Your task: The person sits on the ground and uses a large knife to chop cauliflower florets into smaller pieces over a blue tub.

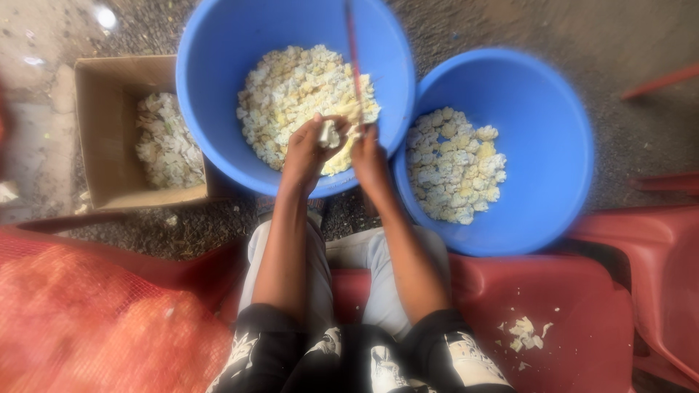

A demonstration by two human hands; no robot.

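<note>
left grip (309, 149) closed on pale piece (329, 134); right grip (366, 154) closed on thin red-handled tool (354, 62), over blue tub (218, 87).

An outdoor food-preparation yard: gravel ground (641, 44), red plastic chairs (575, 313), blue tubs (539, 109).

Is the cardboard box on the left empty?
No, the cardboard box holds a heap of pale whitish scraps against its right side.

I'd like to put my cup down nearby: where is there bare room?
Bare red seat right of the knees, beside a few white scraps; gravel floor beyond the right blue tub. Crowded: both tubs, cardboard box, orange mesh sack.
</note>
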